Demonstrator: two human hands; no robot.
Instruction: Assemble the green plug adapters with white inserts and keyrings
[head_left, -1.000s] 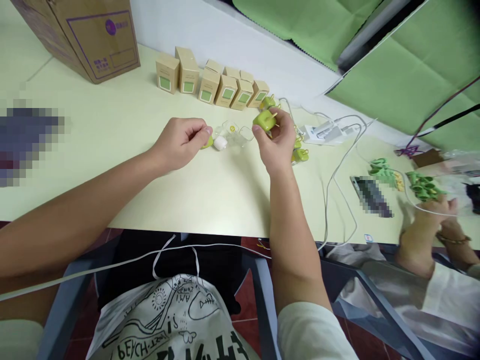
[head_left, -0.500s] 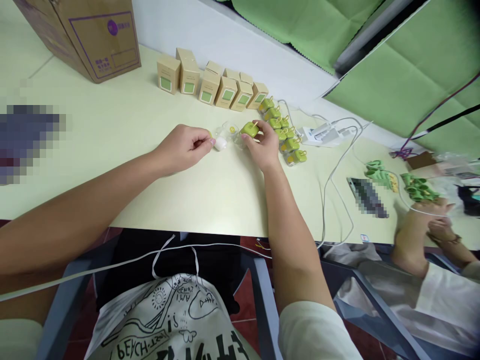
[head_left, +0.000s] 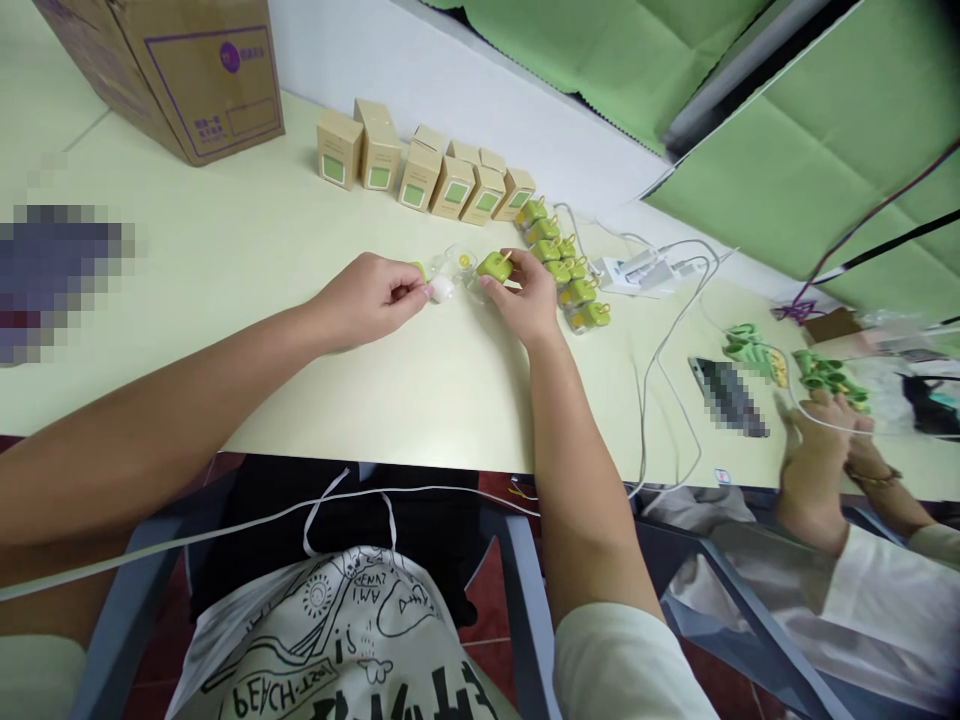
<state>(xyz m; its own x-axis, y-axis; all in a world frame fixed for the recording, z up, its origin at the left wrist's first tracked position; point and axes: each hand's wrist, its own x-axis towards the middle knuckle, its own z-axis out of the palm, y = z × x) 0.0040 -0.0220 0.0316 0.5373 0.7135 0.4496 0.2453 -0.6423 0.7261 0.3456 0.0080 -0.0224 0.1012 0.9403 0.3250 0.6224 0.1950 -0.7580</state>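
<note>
My left hand (head_left: pixel 369 296) pinches a small white-and-green piece (head_left: pixel 441 288) low over the pale table (head_left: pixel 247 260). My right hand (head_left: pixel 527 296) grips a green plug-shaped charger (head_left: pixel 495 265) just right of it. Between the two hands lies a clear plastic wrapper (head_left: pixel 459 262) with a yellow dot. A row of several more green chargers (head_left: pixel 564 265) lies right behind my right hand.
Several small tan boxes (head_left: pixel 420 170) stand in a row at the back, a big cardboard carton (head_left: pixel 180 70) at far left. White cables and a power strip (head_left: pixel 652 270) lie to the right. Another person's hands (head_left: pixel 825 450) handle green parts (head_left: pixel 825 370) at far right.
My right hand carried the green charger down and left from beside the row to the wrapper. My left hand stayed put. The other person's hands shifted over the green parts.
</note>
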